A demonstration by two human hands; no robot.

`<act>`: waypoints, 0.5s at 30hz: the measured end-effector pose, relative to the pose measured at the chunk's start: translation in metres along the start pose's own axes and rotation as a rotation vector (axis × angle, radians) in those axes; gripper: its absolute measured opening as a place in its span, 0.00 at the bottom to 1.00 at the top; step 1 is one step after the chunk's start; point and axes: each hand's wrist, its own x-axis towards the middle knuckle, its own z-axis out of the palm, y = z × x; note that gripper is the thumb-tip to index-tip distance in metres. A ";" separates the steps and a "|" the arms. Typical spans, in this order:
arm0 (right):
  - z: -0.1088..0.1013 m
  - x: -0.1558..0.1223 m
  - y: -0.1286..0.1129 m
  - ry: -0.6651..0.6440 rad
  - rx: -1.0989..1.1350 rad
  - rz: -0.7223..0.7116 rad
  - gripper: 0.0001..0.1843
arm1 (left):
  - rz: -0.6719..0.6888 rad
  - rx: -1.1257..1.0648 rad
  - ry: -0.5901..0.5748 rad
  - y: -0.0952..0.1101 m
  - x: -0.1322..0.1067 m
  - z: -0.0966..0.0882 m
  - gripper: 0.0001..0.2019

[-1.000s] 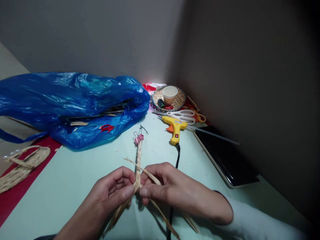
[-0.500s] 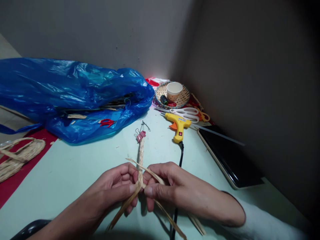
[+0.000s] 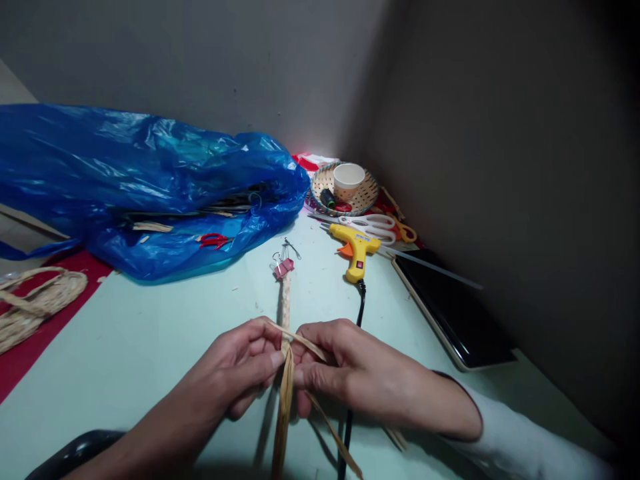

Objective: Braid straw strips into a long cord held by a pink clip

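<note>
A pale braid of flat dried-fibre strands (image 3: 285, 303) runs toward me from a pink binder clip (image 3: 284, 268) on the table. My left hand (image 3: 245, 370) is closed at the braid's near end, thumb against the strands. My right hand (image 3: 340, 367) pinches another strand from the other side, its fingers close to my left fingertips. One brown strand (image 3: 283, 413) hangs straight down between the hands toward me. A thinner strand (image 3: 337, 433) trails below my right hand. The fingertips behind the braid are partly hidden.
A blue plastic bag (image 3: 165, 193) with red-handled scissors (image 3: 214, 241) lies back left. A yellow glue gun (image 3: 356, 250), white scissors (image 3: 373, 225), a woven basket (image 3: 320, 190) with a white cup (image 3: 349, 176), and a black tablet (image 3: 455, 310) are right. A coiled braid (image 3: 55, 293) lies left.
The brown strand has swung from the lower left to the middle, between my hands. The thin strand's free tip now reaches my left fingers. The view has shifted slightly.
</note>
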 end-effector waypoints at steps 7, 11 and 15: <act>-0.001 -0.007 -0.017 0.123 -0.412 0.021 0.19 | 0.002 0.019 0.146 0.000 -0.003 0.009 0.12; 0.002 -0.009 -0.020 0.105 -0.423 0.089 0.19 | 0.020 0.035 0.187 -0.005 -0.003 0.011 0.12; 0.007 -0.006 -0.010 0.178 -0.444 0.055 0.15 | 0.032 0.046 0.191 -0.009 -0.003 0.010 0.11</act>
